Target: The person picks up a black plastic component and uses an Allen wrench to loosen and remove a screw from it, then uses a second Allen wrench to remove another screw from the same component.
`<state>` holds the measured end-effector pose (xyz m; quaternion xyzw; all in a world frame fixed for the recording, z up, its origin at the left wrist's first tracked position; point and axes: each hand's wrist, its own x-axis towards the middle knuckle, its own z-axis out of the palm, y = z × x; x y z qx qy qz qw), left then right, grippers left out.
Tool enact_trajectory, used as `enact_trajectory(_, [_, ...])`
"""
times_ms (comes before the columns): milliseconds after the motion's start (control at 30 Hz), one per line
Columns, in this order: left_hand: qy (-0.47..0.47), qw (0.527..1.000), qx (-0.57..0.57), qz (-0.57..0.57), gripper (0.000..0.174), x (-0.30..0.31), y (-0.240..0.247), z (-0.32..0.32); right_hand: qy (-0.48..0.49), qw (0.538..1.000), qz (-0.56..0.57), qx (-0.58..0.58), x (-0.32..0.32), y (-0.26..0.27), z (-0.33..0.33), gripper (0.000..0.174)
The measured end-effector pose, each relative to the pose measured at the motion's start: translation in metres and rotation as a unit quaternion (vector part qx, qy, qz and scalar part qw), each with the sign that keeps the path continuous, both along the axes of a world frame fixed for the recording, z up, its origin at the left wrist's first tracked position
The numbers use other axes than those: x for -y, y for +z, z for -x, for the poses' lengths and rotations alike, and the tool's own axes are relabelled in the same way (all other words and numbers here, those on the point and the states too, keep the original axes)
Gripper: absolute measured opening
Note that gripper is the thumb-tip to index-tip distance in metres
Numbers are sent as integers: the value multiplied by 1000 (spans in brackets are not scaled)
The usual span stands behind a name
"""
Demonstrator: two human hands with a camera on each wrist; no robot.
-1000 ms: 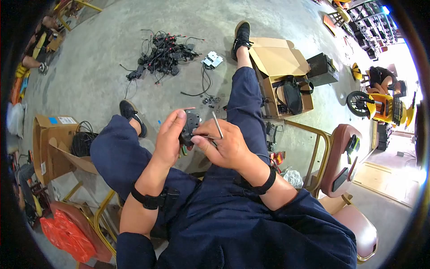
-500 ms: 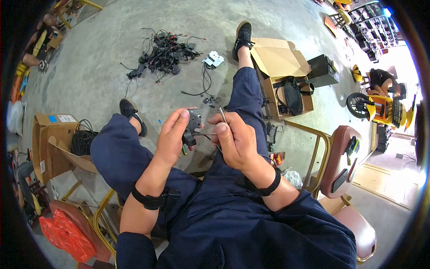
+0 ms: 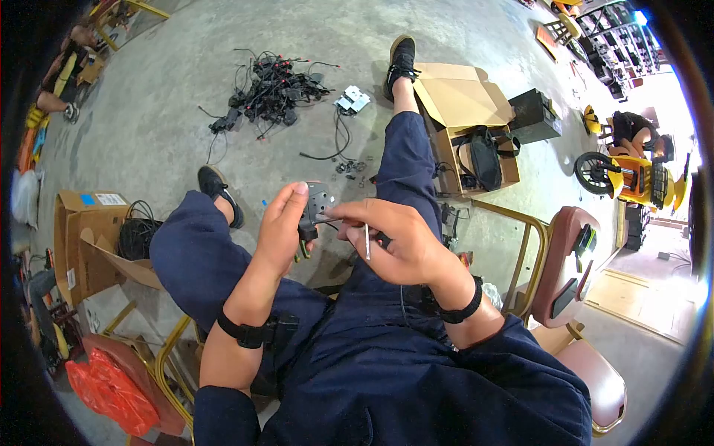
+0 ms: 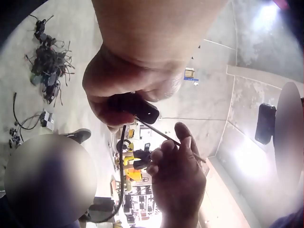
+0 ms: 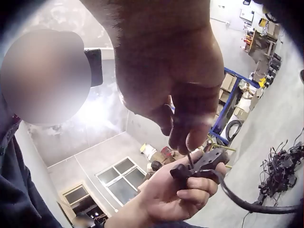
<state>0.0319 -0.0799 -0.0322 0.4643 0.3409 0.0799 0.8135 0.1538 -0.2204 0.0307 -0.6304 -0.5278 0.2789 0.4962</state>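
Observation:
My left hand [image 3: 281, 230] grips a small black plastic part [image 3: 318, 204] with round holes in its face. A black cable [image 5: 244, 204] runs off from that part in the right wrist view. My right hand [image 3: 401, 241] pinches a thin metal hex key [image 3: 367, 244]; its bent arm points down toward my lap. The key's other arm [image 4: 164, 135] reaches the black part's end in the left wrist view. Fingertips of the right hand are close beside the part, and its right wrist view [image 5: 190, 159] shows the key's tip against it.
On the floor ahead lie a tangled pile of black cabled parts [image 3: 279, 93] and a silver block [image 3: 352, 100]. An open cardboard box [image 3: 506, 172] holds a black bag; another carton [image 3: 82, 230] stands left. Chairs flank me, and a person sits by a yellow bike [image 3: 639, 182].
My right hand drew back slightly, then came closer to the black part again. The hex key's bent arm swung from pointing up to pointing down. My left hand stays nearly still.

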Motion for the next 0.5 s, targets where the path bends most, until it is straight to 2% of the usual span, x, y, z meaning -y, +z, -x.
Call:
enact_trajectory(33, [0,1000,1,-25,35,-1,-1,0,-2,998,37,-52,1,2,1,50])
enact_trajectory(133, [5,999,-4,-46,36,-2,-1,0,35,991,68,-112,5,2,-2,59])
enact_trajectory(233, [8,999,3,-45,36,-4,-2,1,69,981,70,-167,8,4,-3,66])
enact_trajectory(367, [16,999,-16,-46,36,-4,3,0,85,973,68,-203,9,6,-3,66])
enact_trajectory(433, [14,999,-2,-48,35,-4,4,-1,60,962,99,-246,9,5,-3,59])
enact_trajectory(500, [20,999,-3,-48,35,-5,0,-1,51,970,114,-210,8,2,-4,54])
